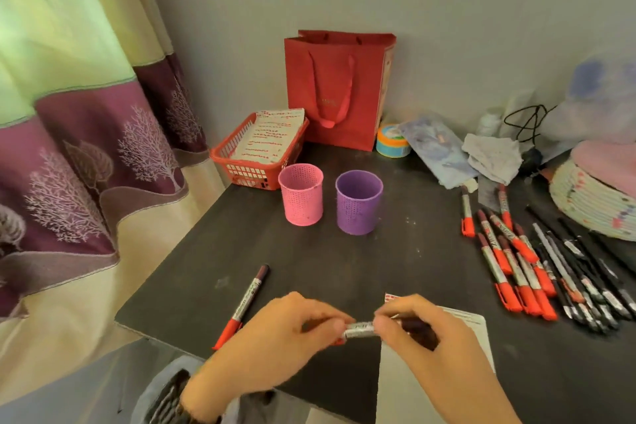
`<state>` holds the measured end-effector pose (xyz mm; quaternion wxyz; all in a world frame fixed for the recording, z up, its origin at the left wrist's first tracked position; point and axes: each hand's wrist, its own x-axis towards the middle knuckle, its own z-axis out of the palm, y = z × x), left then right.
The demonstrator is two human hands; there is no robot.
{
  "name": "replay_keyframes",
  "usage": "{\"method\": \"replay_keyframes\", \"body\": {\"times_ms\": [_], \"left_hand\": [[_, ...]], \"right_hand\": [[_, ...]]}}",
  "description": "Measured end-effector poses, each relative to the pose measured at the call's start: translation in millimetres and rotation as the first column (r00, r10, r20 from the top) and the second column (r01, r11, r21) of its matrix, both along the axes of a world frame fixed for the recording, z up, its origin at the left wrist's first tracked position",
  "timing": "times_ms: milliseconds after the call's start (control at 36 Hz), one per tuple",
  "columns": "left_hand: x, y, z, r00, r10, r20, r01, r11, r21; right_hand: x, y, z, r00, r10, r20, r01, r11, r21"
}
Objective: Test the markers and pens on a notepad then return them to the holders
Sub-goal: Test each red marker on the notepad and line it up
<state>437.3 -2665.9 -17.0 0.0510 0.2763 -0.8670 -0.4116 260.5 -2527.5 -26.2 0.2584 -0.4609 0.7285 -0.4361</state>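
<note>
Place: a room in a home, with a dark table (378, 262) sitting in a corner.
Upper left: a green-and-purple curtain (86, 120) with tree patterns is hanging beside the wall (447, 10).
Top centre: a red gift bag (335, 89) is standing against that plain wall.
Right edge: a woven basket (592, 206), crumpled cloth (492, 157) and black cable (528, 124) are cluttering the table.

Two cups: the purple cup (359, 203) and a pink cup (301, 194) just left of it. One red basket (247, 170) behind and left of the purple cup, one red bag (335, 89) behind it, one round tin (392, 141) behind and right, and one woven bowl (592, 203) far right. One notepad (478, 330) in front. Two hands in front, left hand (285, 330) and right hand (423, 330), pinch one marker (359, 329). A second marker (246, 303) lies in front and left. About eight red-capped markers (516, 268) are heaped to the right. Black pens (581, 272) lie beyond them, too tangled to count.
</note>
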Motion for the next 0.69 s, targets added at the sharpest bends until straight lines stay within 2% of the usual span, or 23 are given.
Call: {"method": "replay_keyframes", "body": {"times_ms": [83,139,194,250,278,306,361,444,472,583,694], "left_hand": [[28.8,-4.1,-4.6,0.997,0.009,0.073,-0.01,1.0,0.01],[48.6,-7.4,-9.6,0.992,0.085,0.091,-0.089,0.995,0.046],[69.2,-13.0,-13.8,0.971,0.235,0.051,-0.237,0.971,0.036],[87.2,-21.1,-17.9,0.891,0.45,-0.056,-0.447,0.892,0.062],[94.9,-26.3,-21.9,0.823,0.556,-0.118,-0.553,0.831,0.058],[101.4,-31.9,-27.2,0.753,0.637,-0.167,-0.643,0.766,0.021],[107.5,-40.7,-37.5,0.671,0.722,-0.17,-0.74,0.668,-0.085],[104.9,-47.6,-53.0,0.634,0.773,-0.041,-0.759,0.61,-0.226],[102.6,-48.5,-58.4,0.623,0.782,-0.017,-0.759,0.599,-0.256],[92.4,-45.6,-72.2,0.609,0.793,0.019,-0.743,0.578,-0.336],[88.4,-37.3,-75.5,0.591,0.806,0.037,-0.736,0.558,-0.385]], "right_hand": [[13.3,-13.7,-4.1,0.996,0.066,-0.052,-0.066,0.998,0.011],[22.6,-23.0,-7.4,0.991,0.123,-0.055,-0.122,0.992,0.027],[30.6,-29.5,-11.3,0.988,0.144,-0.045,-0.142,0.989,0.051],[30.2,-32.3,-23.6,0.985,0.139,-0.106,-0.13,0.987,0.092],[28.9,-31.8,-28.9,0.981,0.123,-0.148,-0.111,0.99,0.09],[27.6,-30.6,-34.8,0.961,0.091,-0.262,-0.075,0.995,0.073],[24.8,-27.8,-42.0,0.85,-0.009,-0.527,0.038,0.998,0.045],[26.5,-25.0,-50.7,0.782,-0.054,-0.621,0.104,0.994,0.045],[25.4,-25.4,-51.9,0.772,-0.023,-0.635,0.093,0.993,0.077],[21.0,-27.5,-58.4,0.732,0.061,-0.679,0.154,0.955,0.252],[24.3,-32.4,-48.3,0.707,0.218,-0.673,0.188,0.86,0.475]]}}
